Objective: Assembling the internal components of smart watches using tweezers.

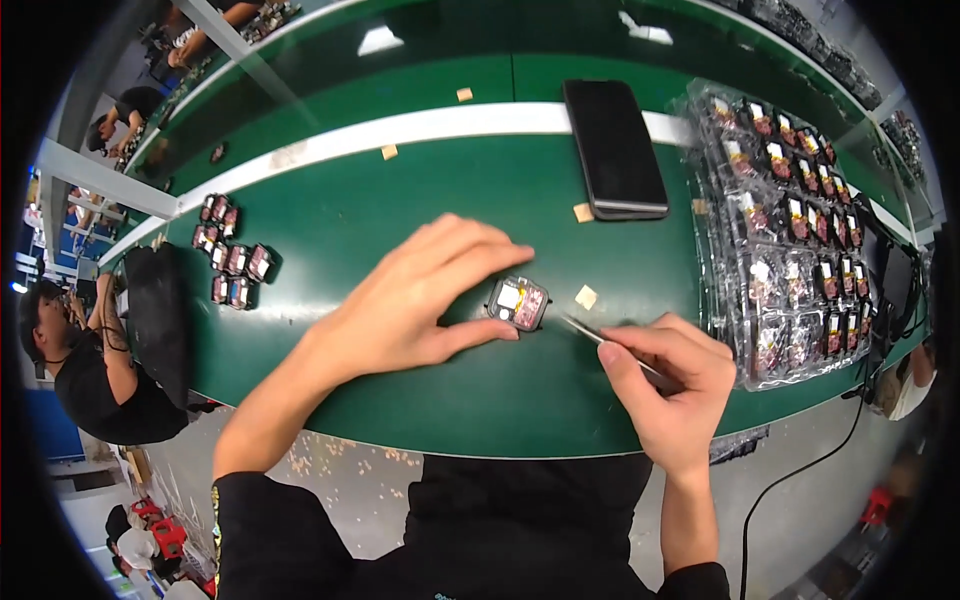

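Observation:
A small square electronic module (518, 303) with a black casing, a white patch and reddish circuitry lies on the green tabletop in front of me. My left hand (420, 290) reaches around its left side. The thumb rests against the module's lower edge, while the stretched index finger stays a little above its top edge. In my right hand (675, 385) I pinch a pair of metal tweezers (590, 329), whose tips point at the module from the right, apart from it. A small tan square (586, 297) lies between the module and the tweezers.
Several similar modules (237, 260) are grouped at the left. Clear plastic trays (755, 330) filled with modules stand at the right. A black phone-like slab (615, 150) lies at the back across a white strip (440, 122). A black cable (790, 475) hangs at the right; a person (90, 360) sits far left.

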{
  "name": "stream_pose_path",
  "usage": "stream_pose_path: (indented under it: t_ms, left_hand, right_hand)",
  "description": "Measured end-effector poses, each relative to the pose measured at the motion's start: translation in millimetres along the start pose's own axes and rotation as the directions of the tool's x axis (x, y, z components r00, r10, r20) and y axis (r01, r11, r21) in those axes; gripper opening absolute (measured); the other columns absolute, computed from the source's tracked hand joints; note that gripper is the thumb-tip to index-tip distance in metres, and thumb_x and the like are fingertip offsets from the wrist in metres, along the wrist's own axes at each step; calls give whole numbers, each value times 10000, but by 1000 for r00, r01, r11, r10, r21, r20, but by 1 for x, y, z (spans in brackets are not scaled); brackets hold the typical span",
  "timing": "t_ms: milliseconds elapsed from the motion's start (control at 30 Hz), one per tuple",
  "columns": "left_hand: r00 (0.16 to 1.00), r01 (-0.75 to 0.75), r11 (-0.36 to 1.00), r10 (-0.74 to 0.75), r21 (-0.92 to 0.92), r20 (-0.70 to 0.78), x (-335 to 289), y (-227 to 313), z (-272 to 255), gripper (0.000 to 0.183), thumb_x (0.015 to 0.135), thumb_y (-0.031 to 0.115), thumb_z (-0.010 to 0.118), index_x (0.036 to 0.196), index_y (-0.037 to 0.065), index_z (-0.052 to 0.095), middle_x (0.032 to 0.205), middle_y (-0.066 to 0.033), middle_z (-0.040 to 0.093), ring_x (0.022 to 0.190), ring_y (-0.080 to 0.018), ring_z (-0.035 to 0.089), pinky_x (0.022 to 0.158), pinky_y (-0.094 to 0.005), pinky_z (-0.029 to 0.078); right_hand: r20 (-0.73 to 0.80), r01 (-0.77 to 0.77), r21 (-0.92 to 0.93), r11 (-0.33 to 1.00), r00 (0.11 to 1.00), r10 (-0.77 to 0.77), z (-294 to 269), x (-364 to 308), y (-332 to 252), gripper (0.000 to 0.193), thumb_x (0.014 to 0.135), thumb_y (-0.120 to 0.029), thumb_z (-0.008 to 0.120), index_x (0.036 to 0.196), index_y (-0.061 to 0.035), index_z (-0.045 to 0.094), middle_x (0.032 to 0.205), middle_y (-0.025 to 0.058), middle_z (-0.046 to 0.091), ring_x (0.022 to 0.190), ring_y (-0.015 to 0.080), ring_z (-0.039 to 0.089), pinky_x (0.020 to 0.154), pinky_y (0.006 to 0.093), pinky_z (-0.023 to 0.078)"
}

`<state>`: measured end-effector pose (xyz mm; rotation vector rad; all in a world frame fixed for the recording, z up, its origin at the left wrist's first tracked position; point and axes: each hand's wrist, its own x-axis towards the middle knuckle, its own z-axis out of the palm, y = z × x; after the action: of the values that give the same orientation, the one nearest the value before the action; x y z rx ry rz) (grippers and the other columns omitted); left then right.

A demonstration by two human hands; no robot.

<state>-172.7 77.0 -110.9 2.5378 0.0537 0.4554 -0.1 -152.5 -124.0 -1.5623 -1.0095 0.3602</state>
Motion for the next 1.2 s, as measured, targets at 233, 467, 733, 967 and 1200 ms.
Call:
stream_pose_path:
  t_ms: [233,467,733,967,1200]
  left_hand:
    - [997,-33,997,37,-64,62,-4,4,6,583,759,255,974,1267,38,790,1144,-63,713,1032,-278,656,985,-402,482]
    - [994,8,994,4,-112,108,-6,8,11,599,716,324,981,1219,38,825,1014,-53,717,926,-234,659,947,-375,448]
    - [998,3,995,4,-97,67,-5,4,16,640,677,385,978,1194,34,841,924,-59,710,849,-232,658,892,-363,454]
    - [996,-11,997,18,-80,83,-2,5,14,674,668,408,976,1194,9,839,907,-69,714,819,-228,652,858,-350,461]
    - [994,44,996,-35,-82,104,0,8,11,635,676,381,1011,1141,1,804,913,-49,733,749,-173,607,764,-315,449]
  right_hand:
    - [30,7,-25,1000,1000,-7,-4,-2,1,175,845,76,855,1014,34,843,725,3,649,539,5,483,490,210,303]
    - [86,41,-106,994,996,-32,0,0,3,158,791,92,833,929,15,829,693,6,640,499,20,456,473,224,292]
    - [161,41,-212,976,987,-7,4,2,0,168,800,80,833,956,20,833,708,16,640,556,43,486,513,234,302]
    - [153,19,-240,971,988,18,4,2,-3,182,795,85,834,965,20,835,702,14,629,534,38,464,505,230,291]
    - [115,183,-288,940,981,-156,6,-2,4,252,757,97,860,994,13,850,758,11,659,540,29,447,503,225,297]
